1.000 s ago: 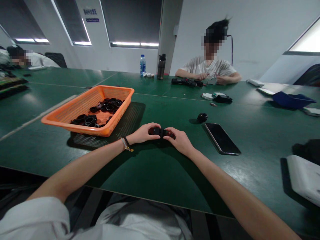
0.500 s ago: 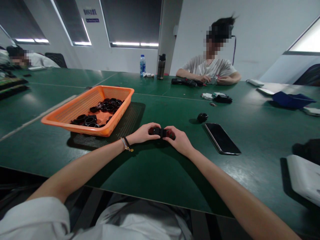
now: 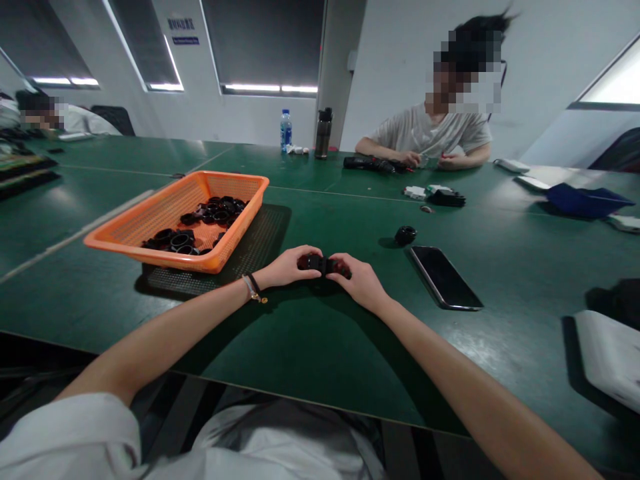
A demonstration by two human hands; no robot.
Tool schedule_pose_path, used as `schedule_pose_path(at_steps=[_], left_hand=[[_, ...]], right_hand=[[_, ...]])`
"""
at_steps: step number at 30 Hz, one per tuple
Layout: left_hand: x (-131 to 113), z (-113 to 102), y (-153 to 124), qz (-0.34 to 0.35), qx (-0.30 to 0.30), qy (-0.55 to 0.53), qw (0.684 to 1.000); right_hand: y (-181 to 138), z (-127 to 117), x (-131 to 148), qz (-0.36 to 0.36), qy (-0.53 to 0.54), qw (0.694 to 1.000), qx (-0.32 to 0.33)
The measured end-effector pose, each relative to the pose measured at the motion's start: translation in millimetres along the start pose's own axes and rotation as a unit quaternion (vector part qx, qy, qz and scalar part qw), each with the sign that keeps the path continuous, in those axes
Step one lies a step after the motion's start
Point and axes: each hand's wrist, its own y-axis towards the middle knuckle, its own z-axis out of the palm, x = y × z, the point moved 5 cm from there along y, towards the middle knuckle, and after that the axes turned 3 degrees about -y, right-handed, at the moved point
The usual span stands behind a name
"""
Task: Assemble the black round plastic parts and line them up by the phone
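Observation:
Both my hands meet over a small black part (image 3: 321, 264) on the green table (image 3: 310, 333). My left hand (image 3: 290, 265) curls its fingers round the part's left end. Closed on the right end is my right hand (image 3: 359, 281). The part is mostly hidden by my fingers. An orange basket (image 3: 150, 227) holding several black rings (image 3: 210, 213) stands to the left of my hands. A single black ring (image 3: 405, 234) lies on the table to the right, beyond my right hand.
A dark phone (image 3: 445, 277) lies right of my hands. A white object (image 3: 607, 357) sits at the near right edge. A person (image 3: 435, 133) works across the table with black parts (image 3: 373, 164). A water bottle (image 3: 285, 131) and dark flask (image 3: 323, 133) stand far off.
My hands stay on the black part with almost no movement. The person across the table has leaned to the right.

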Motion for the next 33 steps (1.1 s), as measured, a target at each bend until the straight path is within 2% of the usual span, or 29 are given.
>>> schedule_pose_path(at_steps=[25,33], left_hand=[[-1.3,0.9,0.1,-0.021,0.004,-0.022,1.000],[-3.0,-0.3,0.0,-0.010,0.009,-0.010,1.000]], right_hand=[[1.0,-1.8,4.6,0.011,-0.018,1.000,0.020],[-1.5,-4.2,3.7,-0.034,-0.030,0.999,-0.021]])
